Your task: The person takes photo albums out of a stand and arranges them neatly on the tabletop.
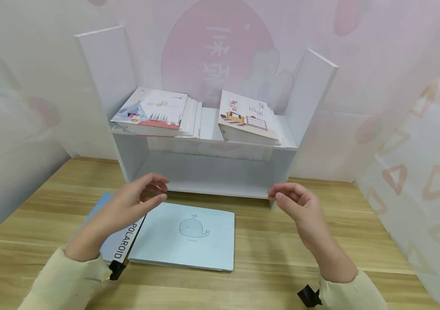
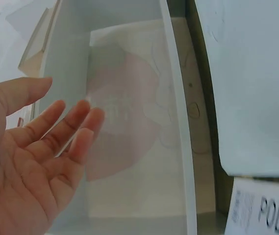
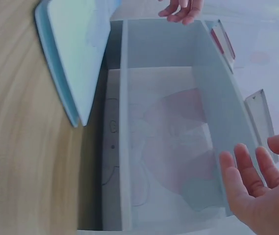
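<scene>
My left hand hovers above the desk with loosely bent fingers and nothing in its grasp. Below it lies a blue and white book marked POLAROID, partly hidden by the forearm. Beside that book, and touching or nearly touching it, is a pale blue album with a whale drawing, lying flat. My right hand is held in the air near the shelf's right front corner, fingers relaxed and holding nothing. Between and behind the hands stands a white two-level shelf. In the left wrist view, the palm shows empty.
On the upper shelf level, several albums with a tent picture lie in a leaning stack at left. Another leaning stack with a yellow vehicle picture lies at right. The wooden desk meets patterned curtains at the back and sides.
</scene>
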Demonstrator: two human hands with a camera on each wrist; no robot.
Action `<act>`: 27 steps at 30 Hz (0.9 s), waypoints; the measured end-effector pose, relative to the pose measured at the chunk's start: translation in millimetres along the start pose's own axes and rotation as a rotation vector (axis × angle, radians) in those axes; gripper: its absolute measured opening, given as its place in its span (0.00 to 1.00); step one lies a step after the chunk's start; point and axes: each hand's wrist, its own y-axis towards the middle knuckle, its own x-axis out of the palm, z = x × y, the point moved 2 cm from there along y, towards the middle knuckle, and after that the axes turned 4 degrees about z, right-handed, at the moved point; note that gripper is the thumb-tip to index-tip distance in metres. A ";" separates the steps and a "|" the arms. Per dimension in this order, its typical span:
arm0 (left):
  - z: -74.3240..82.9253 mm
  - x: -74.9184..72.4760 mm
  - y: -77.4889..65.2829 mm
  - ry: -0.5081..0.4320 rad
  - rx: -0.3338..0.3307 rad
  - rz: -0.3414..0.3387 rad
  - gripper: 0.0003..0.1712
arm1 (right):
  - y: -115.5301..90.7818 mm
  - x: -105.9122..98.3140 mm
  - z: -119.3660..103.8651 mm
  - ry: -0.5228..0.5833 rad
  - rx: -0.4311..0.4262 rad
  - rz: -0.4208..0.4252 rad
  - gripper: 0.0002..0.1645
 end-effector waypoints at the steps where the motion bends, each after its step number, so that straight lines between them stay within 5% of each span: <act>1: 1.9 2.9 3.6 -0.014 0.008 0.019 0.18 | 1.0 0.7 -2.4 0.016 -0.020 0.023 0.10; 13: 34.6 23.4 40.5 -0.148 0.092 0.347 0.17 | 22.1 10.6 -37.2 0.101 -0.122 0.349 0.09; 19: 49.0 29.8 55.8 -0.214 0.109 0.393 0.20 | 33.9 10.7 -45.9 0.088 -0.170 0.407 0.09; 27: 64.6 39.4 81.9 -0.254 0.141 0.451 0.23 | 49.6 8.4 -50.6 -0.154 -0.224 0.436 0.18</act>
